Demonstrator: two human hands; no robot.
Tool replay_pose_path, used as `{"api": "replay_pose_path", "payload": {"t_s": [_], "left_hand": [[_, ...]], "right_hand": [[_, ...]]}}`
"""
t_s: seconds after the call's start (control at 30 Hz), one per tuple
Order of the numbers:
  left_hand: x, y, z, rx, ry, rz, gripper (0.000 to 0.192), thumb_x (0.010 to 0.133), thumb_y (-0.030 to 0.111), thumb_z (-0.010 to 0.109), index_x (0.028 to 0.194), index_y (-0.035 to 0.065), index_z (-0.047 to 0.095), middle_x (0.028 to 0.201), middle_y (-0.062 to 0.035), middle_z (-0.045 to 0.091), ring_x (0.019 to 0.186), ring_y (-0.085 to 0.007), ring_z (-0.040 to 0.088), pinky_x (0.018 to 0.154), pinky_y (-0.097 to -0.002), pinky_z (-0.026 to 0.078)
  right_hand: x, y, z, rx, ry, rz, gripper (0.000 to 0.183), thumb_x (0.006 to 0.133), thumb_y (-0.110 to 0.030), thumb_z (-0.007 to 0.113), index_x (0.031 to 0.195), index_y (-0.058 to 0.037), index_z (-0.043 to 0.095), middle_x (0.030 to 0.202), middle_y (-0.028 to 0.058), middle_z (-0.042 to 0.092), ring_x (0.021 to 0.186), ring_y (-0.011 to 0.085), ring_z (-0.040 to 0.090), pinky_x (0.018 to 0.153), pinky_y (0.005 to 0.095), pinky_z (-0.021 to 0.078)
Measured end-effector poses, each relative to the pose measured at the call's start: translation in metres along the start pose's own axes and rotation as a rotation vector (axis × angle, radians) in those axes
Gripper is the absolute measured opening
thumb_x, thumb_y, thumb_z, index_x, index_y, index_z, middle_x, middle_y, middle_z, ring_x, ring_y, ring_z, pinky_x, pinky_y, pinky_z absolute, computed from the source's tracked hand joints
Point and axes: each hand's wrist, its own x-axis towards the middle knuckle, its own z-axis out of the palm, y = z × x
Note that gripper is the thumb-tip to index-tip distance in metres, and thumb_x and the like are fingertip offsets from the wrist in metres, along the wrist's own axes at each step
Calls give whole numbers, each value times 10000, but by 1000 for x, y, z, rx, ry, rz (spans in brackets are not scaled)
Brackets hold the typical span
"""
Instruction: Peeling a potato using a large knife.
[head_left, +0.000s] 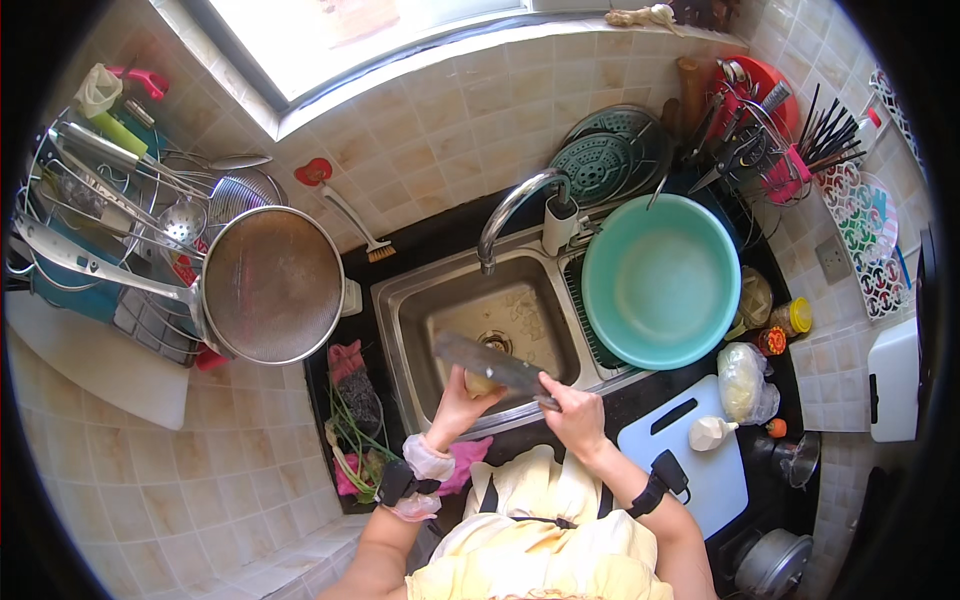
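Over the near edge of the stainless steel sink (420, 322), my left hand (459, 405) holds a pale yellow, rounded vegetable (480, 384), partly hidden by the blade. My right hand (574, 412) grips the handle of a wide kitchen knife (491, 364), whose blade lies across the top of the vegetable, slightly blurred. Thin pale peelings (525, 315) lie on the sink floor around the drain. To the right, a peeled whitish root vegetable (709, 433) rests on a light blue cutting board (637, 435).
A chrome faucet (517, 199) arches over the sink. Right of it stands a turquoise basin (660, 281). A large strainer (271, 285) hangs at the left rack. Green stalks (352, 427) lie on the left counter; a plastic bag (742, 382) and jars are at the right.
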Motion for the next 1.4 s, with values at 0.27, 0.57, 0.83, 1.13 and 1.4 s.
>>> {"api": "replay_pose_path", "payload": {"t_s": [0.27, 0.57, 0.83, 1.13, 1.4], "left_hand": [[6, 4, 7, 237, 1, 238, 370, 841, 103, 658, 1182, 26, 536, 1174, -108, 531, 1081, -207, 534, 912, -321, 440], [-4, -10, 10, 34, 139, 211, 391, 799, 85, 714, 1153, 17, 561, 1057, -86, 623, 963, -202, 603, 846, -322, 473], [-14, 10, 1, -44, 176, -49, 393, 804, 69, 684, 1139, -9, 493, 975, -93, 625, 879, -147, 609, 782, -295, 503], [-6, 22, -1, 20, 177, 51, 458, 782, 92, 723, 1131, 23, 434, 1002, -93, 605, 903, -204, 623, 795, -307, 507], [-2, -4, 12, 200, 184, 255, 608, 700, 98, 791, 1223, 5, 494, 1127, -127, 559, 1070, -275, 560, 915, -361, 447]], "right_hand": [[1, -22, -3, -41, -49, -203, 491, 650, -88, 681, 1139, -76, 643, 609, 63, 578, 516, 225, 600, 506, 352, 500], [-12, 0, 18, -87, -52, -86, 492, 656, -98, 671, 1148, -99, 640, 626, 74, 601, 541, 245, 626, 511, 363, 513], [-20, 30, 28, -110, -134, 161, 370, 737, -189, 700, 1094, -105, 654, 681, 146, 654, 648, 321, 663, 583, 433, 532], [-12, 18, -1, -10, -92, 134, 413, 714, -193, 730, 1111, -100, 660, 781, 144, 685, 692, 303, 669, 617, 404, 535], [1, -22, 0, 23, -53, -104, 454, 683, -153, 733, 1123, -82, 647, 680, 83, 631, 587, 240, 640, 542, 353, 516]]}}
